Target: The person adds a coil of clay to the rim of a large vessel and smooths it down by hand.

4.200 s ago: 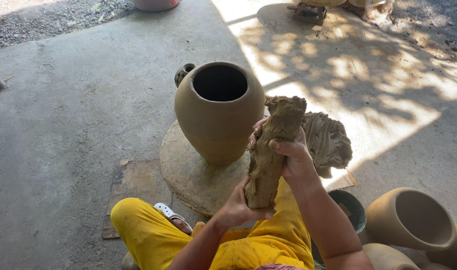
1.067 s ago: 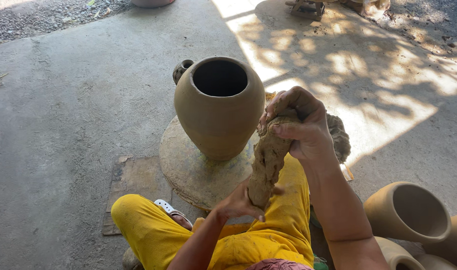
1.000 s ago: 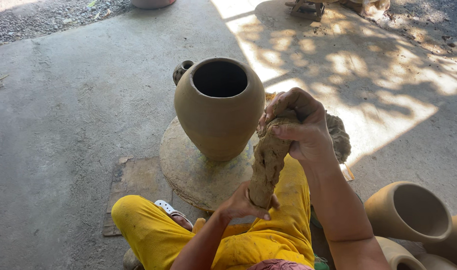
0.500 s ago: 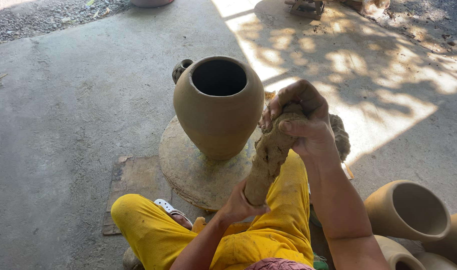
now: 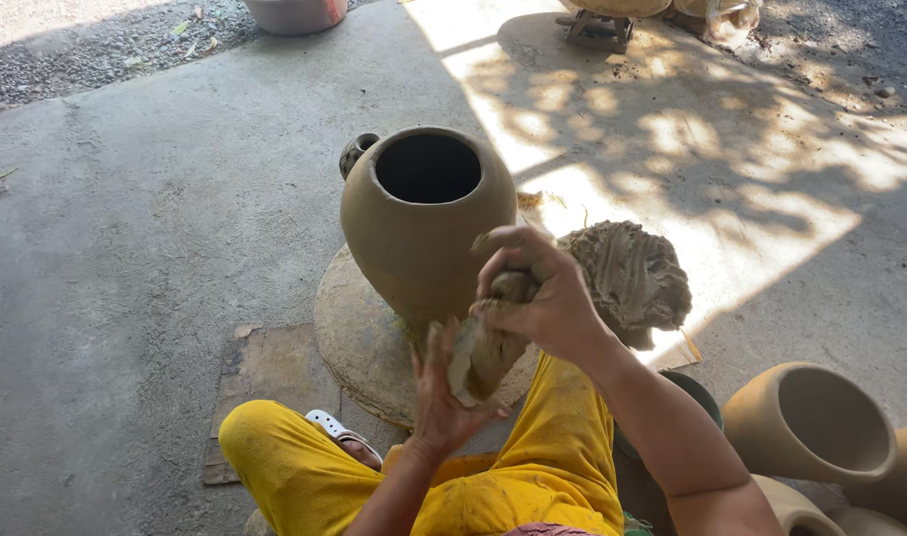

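My right hand [image 5: 543, 298] clamps the clay roll's [image 5: 488, 342] top, left hand [image 5: 438, 397] cupping below, before one unfired jar [image 5: 423, 233].

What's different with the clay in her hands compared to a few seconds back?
The clay roll is shorter and lower now, worked between both palms; the right hand grips its top, the left hand presses its lower end. The large pot and clay heap stayed put.

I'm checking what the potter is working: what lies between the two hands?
In the head view, a thick roll of wet clay lies between them: right hand grips its top, left hand presses its lower end.
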